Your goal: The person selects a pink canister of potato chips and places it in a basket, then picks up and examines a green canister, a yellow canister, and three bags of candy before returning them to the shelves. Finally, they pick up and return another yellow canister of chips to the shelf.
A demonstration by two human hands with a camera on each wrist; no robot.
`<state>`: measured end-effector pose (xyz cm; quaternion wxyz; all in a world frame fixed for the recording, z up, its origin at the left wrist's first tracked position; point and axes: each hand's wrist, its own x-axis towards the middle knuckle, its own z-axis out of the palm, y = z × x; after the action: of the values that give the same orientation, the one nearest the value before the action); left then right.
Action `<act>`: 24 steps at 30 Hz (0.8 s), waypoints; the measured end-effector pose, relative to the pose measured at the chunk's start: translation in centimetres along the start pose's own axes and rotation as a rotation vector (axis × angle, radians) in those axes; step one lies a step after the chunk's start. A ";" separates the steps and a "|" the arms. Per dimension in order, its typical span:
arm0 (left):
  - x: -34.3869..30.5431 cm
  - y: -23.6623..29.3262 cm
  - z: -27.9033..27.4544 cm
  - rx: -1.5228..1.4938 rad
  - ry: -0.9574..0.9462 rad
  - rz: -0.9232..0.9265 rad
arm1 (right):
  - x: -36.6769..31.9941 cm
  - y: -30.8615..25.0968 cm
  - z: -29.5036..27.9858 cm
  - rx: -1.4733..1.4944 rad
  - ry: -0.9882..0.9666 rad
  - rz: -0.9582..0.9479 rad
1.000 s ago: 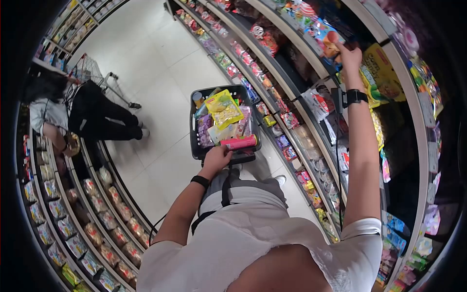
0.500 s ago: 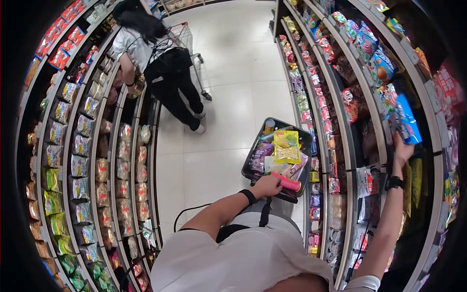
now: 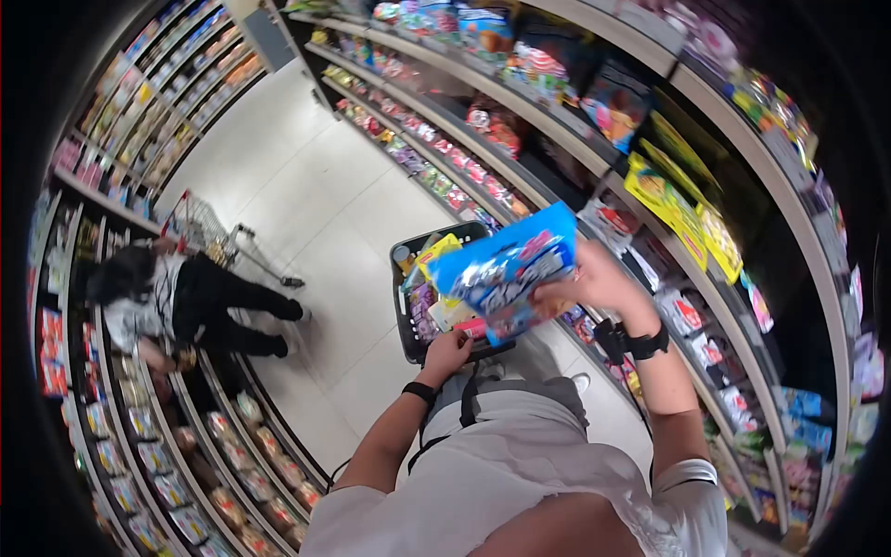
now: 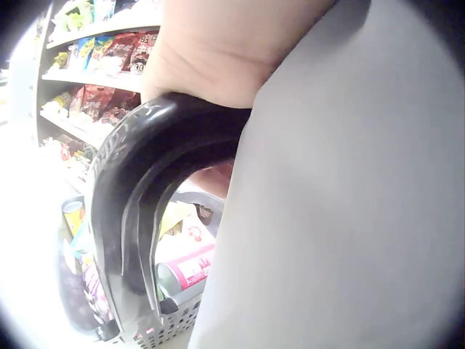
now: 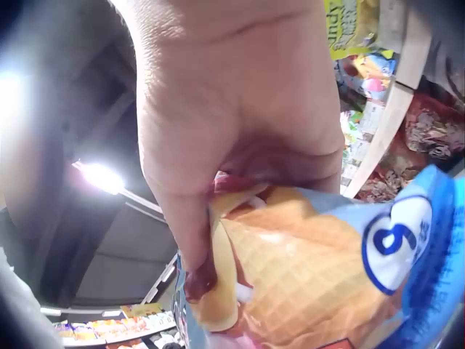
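My right hand [image 3: 603, 283] pinches a blue snack bag [image 3: 506, 269] between thumb and fingers, holding it above the right side of the basket [image 3: 408, 339]. Up close in the right wrist view, the bag [image 5: 305, 269] shows a waffle-cone picture, with the thumb of my hand [image 5: 240, 109] on its front. My left hand [image 3: 447, 355] grips the basket at its near edge; the left wrist view has its black handle [image 4: 131, 189] curving under the hand [image 4: 211, 58]. Inside lie a pink tube [image 3: 471, 329], a purple packet [image 3: 422, 311] and a yellow packet [image 3: 436, 249], partly covered by the bag.
Shelves of packaged sweets [image 3: 668, 200] curve along the right. Another person in dark trousers [image 3: 241, 306] stands at the left shelves, beside a wire cart [image 3: 204, 227]. Pale floor tiles [image 3: 306, 186] run between the shelves.
The blue bag has come away from the right shelf and moved left with my right hand, over the basket. My left hand stays at the basket; the head view has turned.
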<state>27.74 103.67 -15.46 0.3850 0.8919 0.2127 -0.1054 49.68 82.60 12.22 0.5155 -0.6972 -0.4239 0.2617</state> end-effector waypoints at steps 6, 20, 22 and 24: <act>0.5 -0.8 0.7 -0.007 -0.027 0.017 | -8.5 2.7 3.0 0.269 0.202 0.142; 1.9 19.2 -0.9 -1.086 -0.770 0.145 | -18.1 3.5 4.5 0.779 0.963 0.133; 0.3 21.8 -0.7 -1.145 -0.826 0.099 | -18.8 3.1 5.0 0.742 1.023 0.137; -1.4 24.0 -1.2 -1.213 -0.912 0.032 | -19.5 2.9 5.2 0.701 1.067 0.132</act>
<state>37.60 89.43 1.26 0.8594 0.3948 0.0400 -0.3226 36.61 68.09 6.31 0.8359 -0.5460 0.0453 0.0331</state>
